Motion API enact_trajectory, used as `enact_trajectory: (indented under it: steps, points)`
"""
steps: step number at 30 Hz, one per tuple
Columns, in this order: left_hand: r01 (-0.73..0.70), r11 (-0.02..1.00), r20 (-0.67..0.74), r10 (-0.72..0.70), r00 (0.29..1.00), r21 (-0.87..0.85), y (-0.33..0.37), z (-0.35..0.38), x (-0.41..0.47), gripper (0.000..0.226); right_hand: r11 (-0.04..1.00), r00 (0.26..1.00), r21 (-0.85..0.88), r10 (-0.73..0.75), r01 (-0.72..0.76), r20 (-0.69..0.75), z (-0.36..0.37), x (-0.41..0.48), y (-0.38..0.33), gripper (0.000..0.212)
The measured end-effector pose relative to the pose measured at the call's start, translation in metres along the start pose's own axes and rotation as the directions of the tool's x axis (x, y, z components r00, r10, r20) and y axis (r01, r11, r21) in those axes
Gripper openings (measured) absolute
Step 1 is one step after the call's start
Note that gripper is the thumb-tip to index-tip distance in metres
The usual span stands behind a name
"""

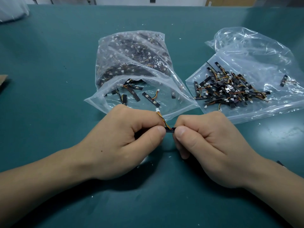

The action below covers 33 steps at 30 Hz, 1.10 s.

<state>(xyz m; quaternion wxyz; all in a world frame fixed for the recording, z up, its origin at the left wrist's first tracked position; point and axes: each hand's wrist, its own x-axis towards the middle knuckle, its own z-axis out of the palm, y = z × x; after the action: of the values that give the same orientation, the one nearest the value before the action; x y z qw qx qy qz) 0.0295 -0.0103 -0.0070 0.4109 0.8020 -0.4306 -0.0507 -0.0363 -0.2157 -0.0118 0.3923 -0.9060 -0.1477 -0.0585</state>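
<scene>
Jointly, left hand [118, 142] and right hand [212, 145] pinch one wired strip [170, 129] near two bags [171, 106] [256, 46] of strips [222, 89].

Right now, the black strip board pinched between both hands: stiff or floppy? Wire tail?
The strip board looks stiff: it spans straight between left hand and right hand. Probably light: fingertip pinches alone hold it. Its wire tail curves, so likely floppy.

I hold both forearms low, angled inward. My left hand [125, 140] and right hand [212, 142] curl, thumbs and forefingers pinching one black strip [170, 129].
</scene>
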Motion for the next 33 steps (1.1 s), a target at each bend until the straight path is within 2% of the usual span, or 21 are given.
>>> enact_trajectory:
  steps: [20,28,33]
  points:
    - [0.021,1.000,0.015,-0.021,1.000,-0.007,-0.0010,0.0000,0.0005,0.034,1.000,1.000,0.011,-0.025,0.025,0.015,0.0006,-0.0002,0.0030,0.044]
    - [-0.026,0.999,-0.005,0.026,1.000,-0.037,0.0012,-0.0012,0.0005,0.034,0.999,1.000,0.023,-0.023,0.022,0.021,-0.0002,0.0001,0.0021,0.044]
    - [-0.025,0.998,-0.011,0.024,1.000,-0.056,0.0006,0.0007,-0.0013,0.029,0.996,0.997,-0.060,-0.056,0.059,0.059,0.0030,-0.0006,0.0007,0.045]
